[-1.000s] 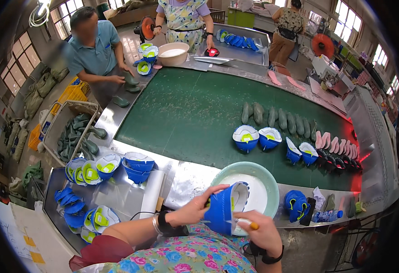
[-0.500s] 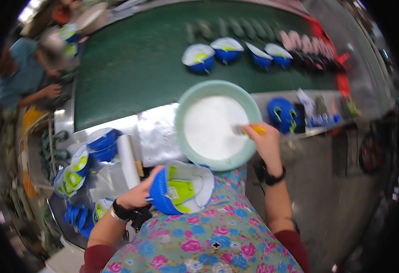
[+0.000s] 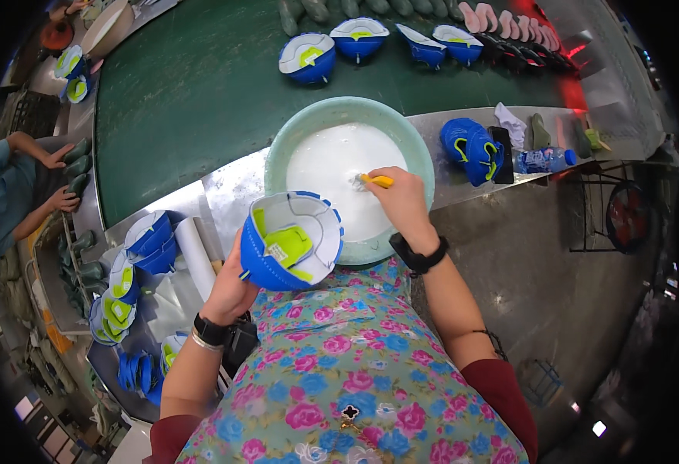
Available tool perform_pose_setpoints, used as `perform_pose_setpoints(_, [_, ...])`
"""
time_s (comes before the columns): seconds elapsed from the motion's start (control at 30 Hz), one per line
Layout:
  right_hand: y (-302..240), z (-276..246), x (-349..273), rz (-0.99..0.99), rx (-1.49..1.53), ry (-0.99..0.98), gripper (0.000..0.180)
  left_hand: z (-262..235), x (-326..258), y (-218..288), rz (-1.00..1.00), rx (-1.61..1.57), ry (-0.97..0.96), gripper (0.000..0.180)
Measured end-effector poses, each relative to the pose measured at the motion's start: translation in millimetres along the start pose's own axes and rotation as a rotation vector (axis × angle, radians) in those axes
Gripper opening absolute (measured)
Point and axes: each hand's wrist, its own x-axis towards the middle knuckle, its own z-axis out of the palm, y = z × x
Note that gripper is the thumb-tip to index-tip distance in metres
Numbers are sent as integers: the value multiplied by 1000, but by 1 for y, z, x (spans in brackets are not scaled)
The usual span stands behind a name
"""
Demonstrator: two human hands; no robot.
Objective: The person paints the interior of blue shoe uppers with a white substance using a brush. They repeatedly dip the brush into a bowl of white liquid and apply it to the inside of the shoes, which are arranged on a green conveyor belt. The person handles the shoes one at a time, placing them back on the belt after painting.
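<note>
Fingers of the right hand [image 3: 404,203] pinch a thin yellow brush [image 3: 378,182] in the round green bowl [image 3: 293,138] of white paste; left hand [image 3: 231,288] grips a soft blue shoe top [image 3: 289,240].

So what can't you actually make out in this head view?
- Brush: the right hand covers all but its yellow handle; the tip is lost in the basin's white liquid.
- Blue shoe upper: the left hand hides its underside.
- Bottle: label too small to tell.
- Co-worker: cut off by the left rim.
</note>
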Motion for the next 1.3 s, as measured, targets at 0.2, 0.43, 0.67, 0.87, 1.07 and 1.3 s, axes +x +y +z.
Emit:
perform_pose_setpoints(0.2, [-66, -49, -7, -91, 383, -51, 19, 18, 29, 9, -96, 49, 19, 69])
perform_pose_setpoints(0.43, [-62, -38, 2, -35, 467, -36, 16, 28, 47, 6, -71, 41, -8, 73])
perform_pose_setpoints(0.67, [-44, -33, -12, 269, 302, -36, 20, 26, 54, 8, 188, 139, -5, 63])
perform_pose_setpoints(0.87, [-74, -54, -27, 284, 481, -34, 21, 27, 60, 13, 391, 384, 1, 57])
perform_pose_setpoints(1.07, [-77, -59, -30, 191, 463, -65, 21, 36, 63, 8, 431, 336, 21, 59])
perform_pose_setpoints(1.3, [-54, -64, -4, 111, 262, 98, 18, 9, 61, 3, 22, -211, 39, 38])
